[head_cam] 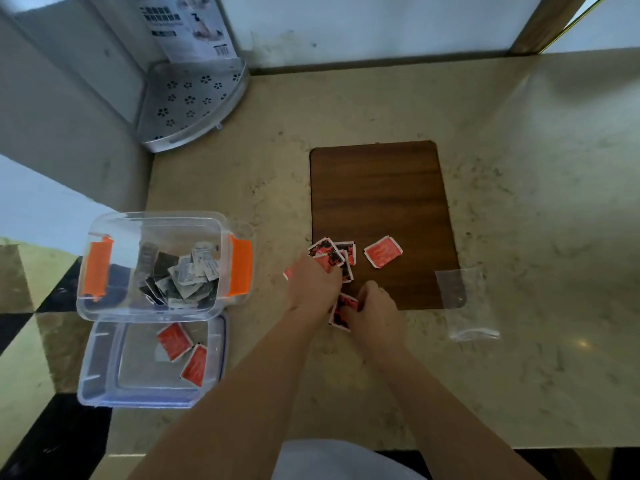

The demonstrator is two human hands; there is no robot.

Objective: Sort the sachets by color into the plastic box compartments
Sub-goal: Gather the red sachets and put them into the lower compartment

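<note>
My left hand [313,284] grips a bunch of red sachets [329,252] at the near left corner of a brown wooden board [377,192]. Just beside it, my right hand [375,306] pinches a red-and-black sachet [341,311] at the board's front edge. One red sachet [382,251] lies alone on the board. At the left stands a clear plastic box [104,306] with orange latches, holding several grey and black sachets [180,275]. Its lid [104,382] lies in front of it with two red sachets [183,351] on it.
An empty clear plastic bag [464,303] lies at the board's near right corner. A perforated metal corner shelf [194,98] stands at the back left against the wall. The marble counter [536,237] ends at the left by the box, over a checkered floor.
</note>
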